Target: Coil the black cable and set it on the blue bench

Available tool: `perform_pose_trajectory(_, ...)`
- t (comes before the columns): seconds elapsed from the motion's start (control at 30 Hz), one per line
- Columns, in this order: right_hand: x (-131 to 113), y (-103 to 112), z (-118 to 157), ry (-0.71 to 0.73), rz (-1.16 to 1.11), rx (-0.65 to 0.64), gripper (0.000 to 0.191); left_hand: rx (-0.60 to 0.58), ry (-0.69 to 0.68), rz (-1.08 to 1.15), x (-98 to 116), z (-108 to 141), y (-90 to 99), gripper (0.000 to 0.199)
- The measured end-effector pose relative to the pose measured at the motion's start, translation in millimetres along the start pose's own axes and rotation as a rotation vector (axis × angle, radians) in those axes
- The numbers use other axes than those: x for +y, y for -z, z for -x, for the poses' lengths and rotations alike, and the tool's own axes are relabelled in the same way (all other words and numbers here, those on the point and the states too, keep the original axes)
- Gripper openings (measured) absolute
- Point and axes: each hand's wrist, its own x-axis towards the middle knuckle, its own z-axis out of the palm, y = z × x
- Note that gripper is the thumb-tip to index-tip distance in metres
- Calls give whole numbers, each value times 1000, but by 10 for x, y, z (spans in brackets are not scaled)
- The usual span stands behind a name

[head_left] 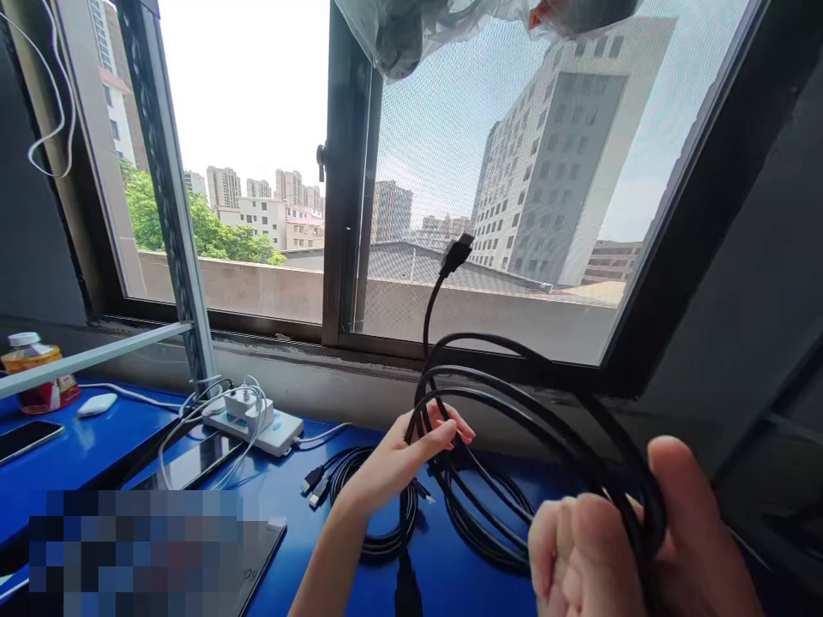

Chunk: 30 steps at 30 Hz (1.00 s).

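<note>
A long black cable (514, 386) is looped in several turns between my two hands above a blue table (289, 506). My left hand (402, 458) grips the loops at their left end, fingers closed around the strands. My right hand (630, 544), close to the camera at the lower right, pinches the loops' right end between thumb and fingers. One cable end with a black plug (456, 254) sticks up in front of the window. Another part of the cable hangs down below my left hand.
Two more coiled black cables (379, 540) (479, 523) lie on the table under my hands. A white power strip (254, 420) with white leads sits left, near a phone (189, 463), a white mouse (96, 404) and a jar (35, 368). The window sill (360, 377) runs behind.
</note>
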Motion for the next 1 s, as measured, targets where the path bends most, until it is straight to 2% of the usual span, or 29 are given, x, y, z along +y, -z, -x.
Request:
perform_pose_trajectory(0.03,16,-75,-50,-14,-84,95,39,41,-39,59,-2,-6,-17,39)
perform_pose_trajectory(0.13,151,-255,-202,-159,-189,110,43,130,-72,290,2,-38,-76,48)
perform_pose_trajectory(0.2,262,-306,-278,-222,-181,56,46,196,-85,390,21,-53,-97,48)
perform_pose_trajectory(0.33,383,-289,-350,-285,-83,-96,54,302,-123,389,73,-39,-66,49)
perform_pose_trajectory(0.5,431,-247,-355,-175,66,-178,51,354,-147,287,67,-11,29,49)
perform_pose_trajectory(0.63,503,-210,-356,-10,189,-262,45,298,-100,179,40,-9,102,49)
perform_pose_trajectory(0.73,541,-178,-367,101,218,-269,41,265,-62,128,64,9,128,47)
perform_pose_trajectory(0.83,546,-162,-383,135,207,-282,38,242,-24,55,121,41,131,46)
perform_pose_trajectory(1.0,524,-173,-392,110,192,-306,24,249,-20,-18,170,66,145,50)
